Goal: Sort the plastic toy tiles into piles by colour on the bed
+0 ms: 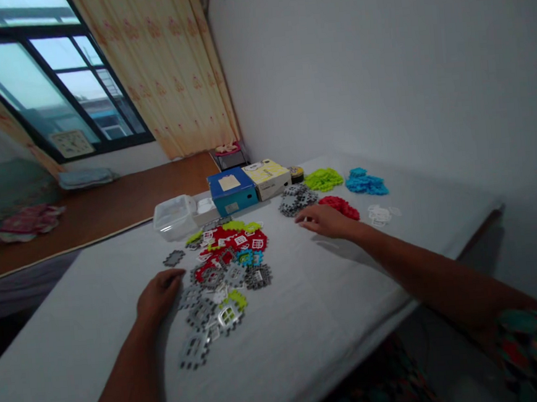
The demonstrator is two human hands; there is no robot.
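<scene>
My left hand (159, 297) rests on the white cloth with its fingers curled closed, at the left edge of a mixed pile of flat plastic building pieces. Whatever it holds, if anything, is hidden. In that pile are grey notched pieces (198, 312), red pieces (257, 242), green ones (239, 299), blue ones (257, 257) and white window frames (228, 314). My right hand (324, 220) is stretched out at the near side of a heap of grey pieces (296, 199), fingers partly spread and nothing visible in them. Just behind it lies a heap of red pieces (343, 207).
Farther back are a green heap (323, 179) and a blue heap (366, 182), with white frames (380, 215) at the right. A clear plastic tub (175, 217), a blue box (233, 191), a yellow-and-white box (266, 177) and a round tin (296, 174) line the far edge.
</scene>
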